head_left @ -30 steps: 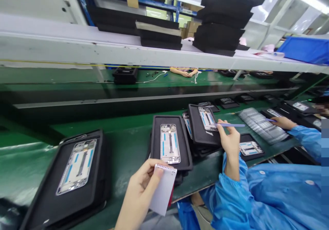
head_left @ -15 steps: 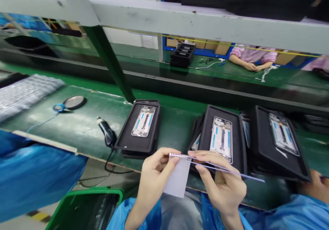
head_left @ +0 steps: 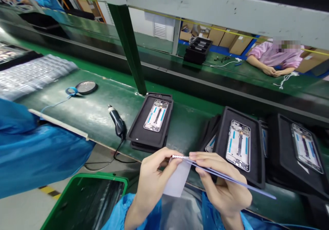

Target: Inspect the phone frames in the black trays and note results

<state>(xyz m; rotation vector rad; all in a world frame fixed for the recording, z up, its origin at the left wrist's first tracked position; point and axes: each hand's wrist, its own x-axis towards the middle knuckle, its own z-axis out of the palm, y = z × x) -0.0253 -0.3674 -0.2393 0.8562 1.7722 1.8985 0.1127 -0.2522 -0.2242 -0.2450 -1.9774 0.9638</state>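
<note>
My left hand (head_left: 151, 180) is closed, thumb and fingers pinching the top edge of a small white sheet (head_left: 177, 182) with a row of dark dots along that edge. The sheet hangs down below the fingers. In my right hand (head_left: 226, 185) a thin lilac-blue sheet (head_left: 259, 190), seen nearly edge-on, is held between thumb and fingers and slants down to the right. Its near end meets the dotted edge; whether the two are joined I cannot tell. Beyond my right hand, a phone frame (head_left: 238, 146) with blue strips lies in a black tray (head_left: 254, 134).
Another black tray (head_left: 135, 134) with a phone frame (head_left: 156, 116) sits left of centre, near a corded electric screwdriver (head_left: 118, 122). More trays (head_left: 280, 147) stand at right. A green bin (head_left: 77, 178) is below the bench. Across the line sits a person in pink (head_left: 263, 53).
The view has swung, so the bench and trays appear shifted right. The lilac-blue sheet now slopes more steeply downward and shows more of its face. Both hands keep their hold.
</note>
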